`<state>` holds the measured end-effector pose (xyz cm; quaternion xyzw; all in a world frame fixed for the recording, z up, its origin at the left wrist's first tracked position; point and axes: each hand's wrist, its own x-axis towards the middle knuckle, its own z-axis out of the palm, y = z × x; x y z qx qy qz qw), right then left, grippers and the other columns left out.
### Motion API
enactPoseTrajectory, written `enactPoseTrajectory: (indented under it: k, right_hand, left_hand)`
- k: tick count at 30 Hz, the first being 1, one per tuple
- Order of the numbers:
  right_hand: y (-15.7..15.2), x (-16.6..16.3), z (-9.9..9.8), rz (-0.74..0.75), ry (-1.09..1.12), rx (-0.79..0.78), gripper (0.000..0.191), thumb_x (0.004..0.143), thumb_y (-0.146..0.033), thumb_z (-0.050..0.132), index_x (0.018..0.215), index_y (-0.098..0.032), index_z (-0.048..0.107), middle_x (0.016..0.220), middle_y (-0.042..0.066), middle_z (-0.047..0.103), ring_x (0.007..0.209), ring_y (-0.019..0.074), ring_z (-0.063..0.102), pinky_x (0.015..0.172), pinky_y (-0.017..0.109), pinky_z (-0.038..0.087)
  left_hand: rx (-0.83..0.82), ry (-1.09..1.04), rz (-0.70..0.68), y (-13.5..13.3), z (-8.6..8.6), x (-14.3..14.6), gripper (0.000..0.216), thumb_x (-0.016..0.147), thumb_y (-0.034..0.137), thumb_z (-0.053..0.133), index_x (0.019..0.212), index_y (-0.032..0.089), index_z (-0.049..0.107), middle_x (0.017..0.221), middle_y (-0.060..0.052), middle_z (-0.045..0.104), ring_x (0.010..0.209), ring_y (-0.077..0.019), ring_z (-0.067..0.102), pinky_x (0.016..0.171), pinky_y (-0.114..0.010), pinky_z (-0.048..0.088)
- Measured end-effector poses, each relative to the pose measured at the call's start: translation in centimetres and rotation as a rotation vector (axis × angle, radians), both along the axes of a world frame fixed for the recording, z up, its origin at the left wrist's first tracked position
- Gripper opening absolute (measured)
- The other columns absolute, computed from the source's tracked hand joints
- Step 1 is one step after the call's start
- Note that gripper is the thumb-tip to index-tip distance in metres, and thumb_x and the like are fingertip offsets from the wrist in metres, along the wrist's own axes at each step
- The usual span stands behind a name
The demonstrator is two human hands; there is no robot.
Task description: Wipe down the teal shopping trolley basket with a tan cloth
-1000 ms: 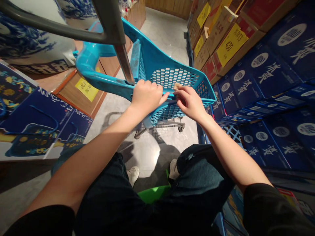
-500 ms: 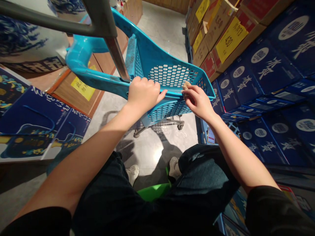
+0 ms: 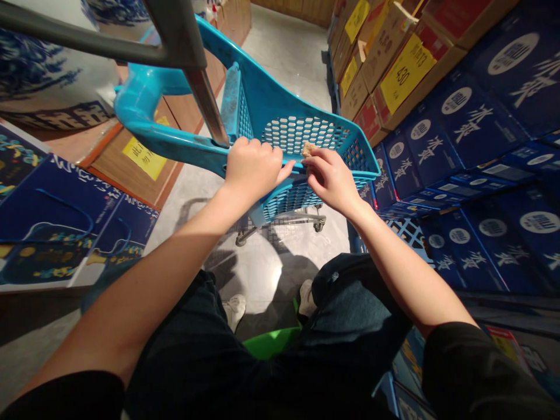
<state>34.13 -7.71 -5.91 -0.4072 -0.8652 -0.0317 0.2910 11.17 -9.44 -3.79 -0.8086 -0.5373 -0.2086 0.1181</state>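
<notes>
In front of me stands a blue plastic shopping cart [image 3: 289, 100] with perforated basket walls and a grey metal frame. My left hand [image 3: 255, 169] is wrapped over the near rim of its basket, thumb pointing right, just beside the metal post [image 3: 210, 108]. Further right along that rim is my right hand [image 3: 330, 178], its fingers pinching a crumpled beige cloth [image 3: 308, 150] that sits at the rim's top edge. Part of the cloth is hidden by the fingers.
Stacked dark blue boxes [image 3: 472, 125] and brown cartons with yellow price signs [image 3: 405, 73] line the right. To the left are a large blue-and-white jar [image 3: 52, 70], a wooden stand [image 3: 122, 169] and dark blue gift bags [image 3: 74, 210]. Something green [image 3: 271, 343] lies between my legs.
My right hand has slid left along the cart's rim with the cloth, closer to my left hand. The left hand keeps its hold.
</notes>
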Motion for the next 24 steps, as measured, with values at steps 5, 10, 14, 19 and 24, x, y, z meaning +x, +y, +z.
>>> enactPoseTrajectory:
  k: [5, 10, 14, 19, 24]
  right_hand:
    - [0.3, 0.1, 0.0, 0.019, 0.013, -0.021, 0.032, 0.099, -0.018, 0.052, 0.122, -0.022, 0.074, 0.131, 0.016, 0.073, 0.124, 0.0335, 0.068, 0.109, 0.053, 0.059]
    - [0.3, 1.5, -0.3, 0.025, 0.014, -0.06, 0.038, 0.098, -0.021, 0.054, 0.131, -0.025, 0.072, 0.141, 0.015, 0.071, 0.132, 0.0336, 0.066, 0.114, 0.055, 0.058]
    - [-0.1, 3.1, -0.7, -0.022, 0.014, -0.074, 0.042, 0.095, -0.02, 0.056, 0.132, -0.025, 0.073, 0.142, 0.017, 0.07, 0.134, 0.0357, 0.066, 0.114, 0.059, 0.058]
    - [-0.3, 4.9, -0.9, -0.11, 0.025, -0.05, 0.039, 0.094, -0.02, 0.056, 0.128, -0.025, 0.074, 0.135, 0.016, 0.073, 0.128, 0.0359, 0.068, 0.112, 0.059, 0.059]
    - [0.1, 4.1, -0.6, -0.106, 0.009, -0.059, 0.033, 0.094, -0.02, 0.056, 0.122, -0.022, 0.076, 0.133, 0.017, 0.073, 0.125, 0.0369, 0.068, 0.111, 0.059, 0.058]
  left_hand:
    - [0.029, -0.028, -0.025, 0.2, -0.3, -0.1, 0.055, 0.108, 0.05, 0.042, 0.116, 0.011, 0.081, 0.1, -0.02, 0.08, 0.105, -0.0394, 0.072, 0.097, -0.053, 0.046]
    - [0.003, -0.028, -0.013, 0.1, -0.1, -0.1, 0.054, 0.108, 0.05, 0.044, 0.112, 0.012, 0.082, 0.1, -0.021, 0.08, 0.104, -0.0402, 0.073, 0.094, -0.053, 0.047]
    - [0.019, -0.051, -0.034, 0.2, -0.1, -0.1, 0.054, 0.107, 0.05, 0.044, 0.113, 0.013, 0.082, 0.099, -0.022, 0.081, 0.104, -0.0418, 0.073, 0.093, -0.054, 0.047]
    - [0.021, -0.038, -0.031, 0.2, -0.1, -0.2, 0.054, 0.107, 0.05, 0.043, 0.111, 0.014, 0.083, 0.099, -0.022, 0.081, 0.102, -0.0404, 0.073, 0.093, -0.053, 0.047]
    - [0.01, -0.005, -0.018, 0.1, 0.1, -0.1, 0.057, 0.108, 0.052, 0.041, 0.108, 0.012, 0.082, 0.102, -0.024, 0.081, 0.1, -0.0403, 0.074, 0.092, -0.053, 0.047]
